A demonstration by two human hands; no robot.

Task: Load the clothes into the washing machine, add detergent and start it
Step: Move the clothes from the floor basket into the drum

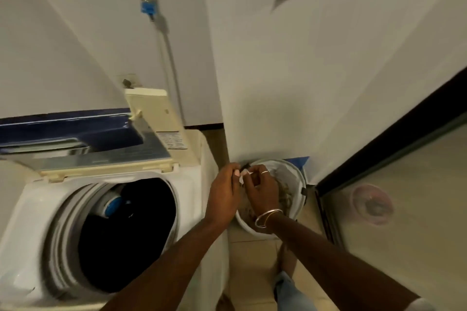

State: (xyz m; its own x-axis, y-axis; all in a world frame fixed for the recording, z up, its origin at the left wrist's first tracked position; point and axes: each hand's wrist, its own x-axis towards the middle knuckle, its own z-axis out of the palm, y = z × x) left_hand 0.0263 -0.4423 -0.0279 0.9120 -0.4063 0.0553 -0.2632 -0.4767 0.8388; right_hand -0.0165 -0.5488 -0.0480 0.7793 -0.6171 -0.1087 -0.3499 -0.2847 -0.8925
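Observation:
A white top-loading washing machine [35,212] stands at the left with its blue lid [75,134] raised. Dark clothes [131,235] fill its drum. Right of the machine, my left hand [223,197] and my right hand [261,192] meet over a white bin [300,184] on the floor. Both pinch a small white piece [243,175], perhaps a sachet or wrapper; the blur hides what it is. My right wrist wears thin bangles, and a ring sits on one finger.
A grey hose with a blue fitting [147,9] runs down the wall behind the machine. The bin holds brownish scraps [286,192]. A dark-framed glass panel [394,209] stands at the right. Beige tiled floor [252,260] lies between the machine and the panel.

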